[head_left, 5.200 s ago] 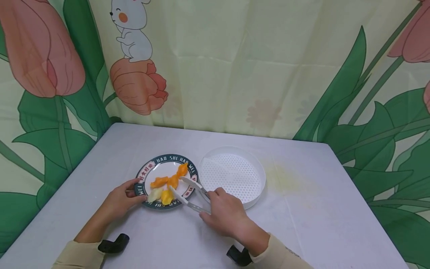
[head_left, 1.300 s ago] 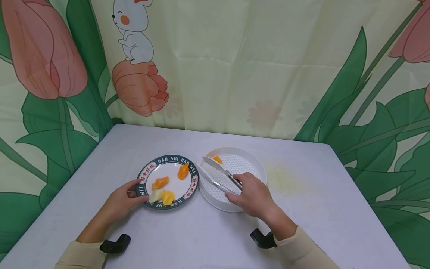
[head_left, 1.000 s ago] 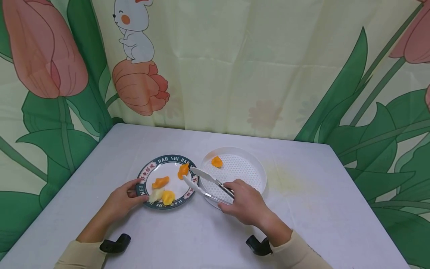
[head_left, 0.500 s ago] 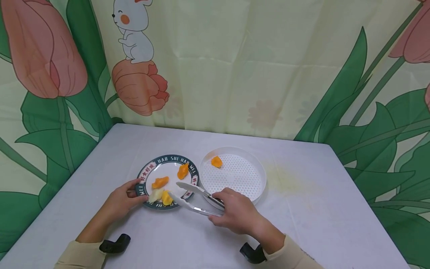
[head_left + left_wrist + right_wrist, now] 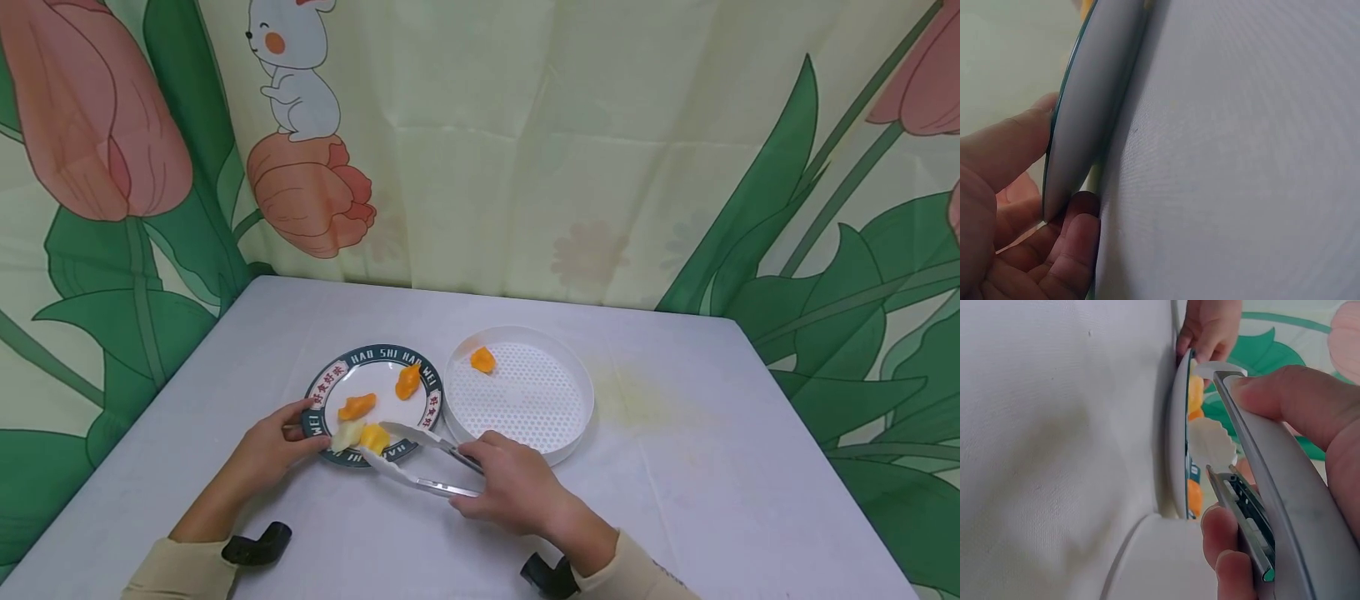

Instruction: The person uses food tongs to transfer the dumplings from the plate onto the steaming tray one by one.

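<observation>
My left hand (image 5: pixel 273 450) grips the left rim of a round plate (image 5: pixel 384 353) with a dark green lettered border; in the left wrist view, the thumb (image 5: pixel 1016 140) lies on the rim with fingers underneath. My right hand (image 5: pixel 517 487) holds metal tongs (image 5: pixel 442 487) with white tips. Those tips stand spread on either side of a small lumpy yellow piece (image 5: pixel 373 438) at the plate's near side. Beside it lies a pale whitish piece (image 5: pixel 347 436). Two orange pieces, one at left (image 5: pixel 357 407) and one at upper right (image 5: pixel 408 382), also rest on the plate.
Right of the plate, close against it, stands a round white tray (image 5: pixel 536 400) with a perforated bottom. One orange piece (image 5: pixel 483 360) lies in its upper left. A white cloth covers the table (image 5: pixel 697 467); a printed curtain (image 5: pixel 480 167) hangs behind.
One orange piece went from the plate to the tray. Since then the tongs moved back left over the plate, past the upper-right orange piece, down to the yellow one. The left hand stayed.
</observation>
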Available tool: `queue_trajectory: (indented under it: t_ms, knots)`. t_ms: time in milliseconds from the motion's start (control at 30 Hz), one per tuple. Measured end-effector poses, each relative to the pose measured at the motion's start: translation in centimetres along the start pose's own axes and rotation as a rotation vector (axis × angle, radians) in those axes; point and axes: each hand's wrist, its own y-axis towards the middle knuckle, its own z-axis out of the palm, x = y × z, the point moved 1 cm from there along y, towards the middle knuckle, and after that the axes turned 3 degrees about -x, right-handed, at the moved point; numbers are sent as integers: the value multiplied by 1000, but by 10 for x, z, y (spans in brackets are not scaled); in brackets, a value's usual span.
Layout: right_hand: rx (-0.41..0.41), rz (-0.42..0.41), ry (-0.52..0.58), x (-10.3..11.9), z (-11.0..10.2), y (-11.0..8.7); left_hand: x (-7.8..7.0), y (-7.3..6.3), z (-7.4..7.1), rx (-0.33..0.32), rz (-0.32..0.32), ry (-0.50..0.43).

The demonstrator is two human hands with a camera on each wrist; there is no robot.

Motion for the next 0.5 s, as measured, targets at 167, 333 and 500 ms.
queue_trajectory:
  t_ms: [167,333,500]
  knots:
    - [9,12,-11,2,2,1,1,1,0,1,-7,3]
    - [4,21,-20,4,3,3,0,1,-1,7,-15,11]
    - [-6,35,-28,5,3,3,0,1,-1,9,-15,5]
